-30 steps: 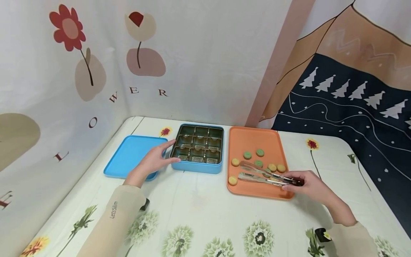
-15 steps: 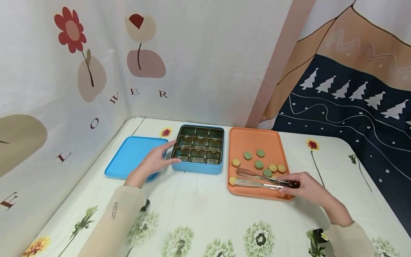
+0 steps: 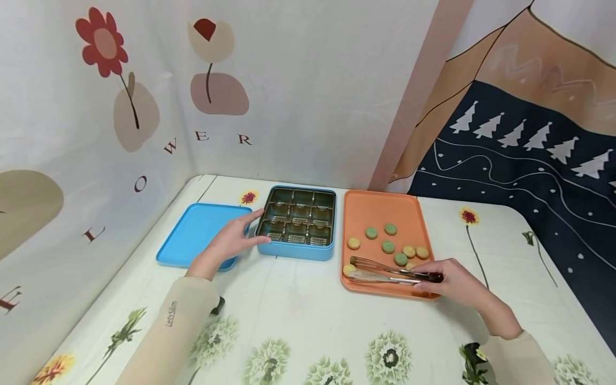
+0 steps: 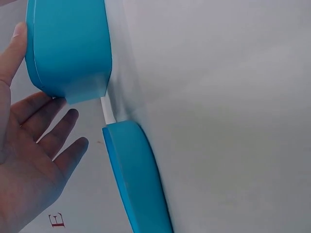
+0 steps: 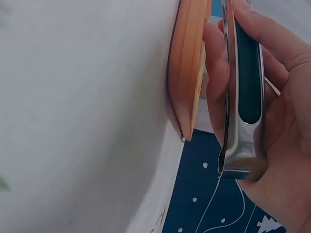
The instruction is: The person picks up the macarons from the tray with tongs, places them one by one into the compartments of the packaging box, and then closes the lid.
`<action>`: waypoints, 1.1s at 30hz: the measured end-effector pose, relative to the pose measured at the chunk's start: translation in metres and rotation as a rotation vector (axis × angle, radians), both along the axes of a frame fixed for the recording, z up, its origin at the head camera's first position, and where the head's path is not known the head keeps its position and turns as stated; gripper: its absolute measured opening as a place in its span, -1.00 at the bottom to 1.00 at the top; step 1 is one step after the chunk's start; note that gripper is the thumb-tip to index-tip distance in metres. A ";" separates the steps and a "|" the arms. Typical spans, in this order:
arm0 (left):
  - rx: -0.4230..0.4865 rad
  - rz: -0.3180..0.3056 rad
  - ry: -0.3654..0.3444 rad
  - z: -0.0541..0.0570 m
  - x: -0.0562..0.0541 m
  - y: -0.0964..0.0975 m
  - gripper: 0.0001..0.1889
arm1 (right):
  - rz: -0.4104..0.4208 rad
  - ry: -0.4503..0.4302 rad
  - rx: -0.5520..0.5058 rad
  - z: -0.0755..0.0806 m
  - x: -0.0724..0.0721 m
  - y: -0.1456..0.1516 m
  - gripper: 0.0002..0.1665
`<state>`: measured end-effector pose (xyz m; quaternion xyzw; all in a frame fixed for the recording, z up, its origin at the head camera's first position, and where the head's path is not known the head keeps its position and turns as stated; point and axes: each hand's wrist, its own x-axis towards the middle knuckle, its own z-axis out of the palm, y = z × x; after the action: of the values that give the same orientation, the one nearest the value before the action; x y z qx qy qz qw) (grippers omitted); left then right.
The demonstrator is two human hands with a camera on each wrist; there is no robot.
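Note:
My right hand [image 3: 457, 279] grips a pair of metal tongs [image 3: 385, 274] with dark grips [image 5: 249, 77], low over the front of an orange tray [image 3: 380, 206]. The tong tips point left and stand around a round yellow cookie [image 3: 348, 270] at the tray's left front. Other yellow cookies [image 3: 353, 244] and green cookies [image 3: 388, 246] lie farther in. My left hand [image 3: 228, 240] rests at the left front corner of a blue box [image 3: 298, 252]. Its thumb touches the near rim, with the other fingers loosely extended along the left side. The box holds a dark divided insert [image 3: 300, 213] with bare compartments.
A blue lid [image 3: 199, 227] lies left of the box, partly behind my left hand. The flowered white tablecloth [image 3: 293, 299] runs under everything. Curtains [image 3: 308, 91] hang close behind and along both sides of the table.
My right hand has moved slightly left with the tongs. The tong arms have drawn closer together, and their tips have come to the left front cookie. The left hand stays at the box.

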<state>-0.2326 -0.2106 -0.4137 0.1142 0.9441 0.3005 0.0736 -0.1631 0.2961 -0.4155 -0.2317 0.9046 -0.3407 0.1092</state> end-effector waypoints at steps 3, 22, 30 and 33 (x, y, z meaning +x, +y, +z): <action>0.002 0.000 -0.003 0.000 0.000 0.000 -0.03 | -0.012 -0.004 0.028 -0.001 0.000 -0.001 -0.60; 0.018 0.002 -0.004 -0.002 -0.002 -0.001 -0.03 | -0.082 0.095 0.105 0.002 0.005 -0.005 -0.60; 0.015 0.001 -0.004 -0.004 -0.002 -0.001 -0.03 | -0.101 0.111 0.099 0.006 0.008 -0.005 -0.59; 0.016 0.001 -0.002 -0.003 -0.002 -0.001 -0.03 | -0.103 0.133 0.097 0.006 0.008 -0.004 -0.59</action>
<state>-0.2347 -0.2118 -0.4172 0.1140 0.9416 0.3084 0.0735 -0.1551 0.2917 -0.4091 -0.2016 0.9360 -0.2853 0.0423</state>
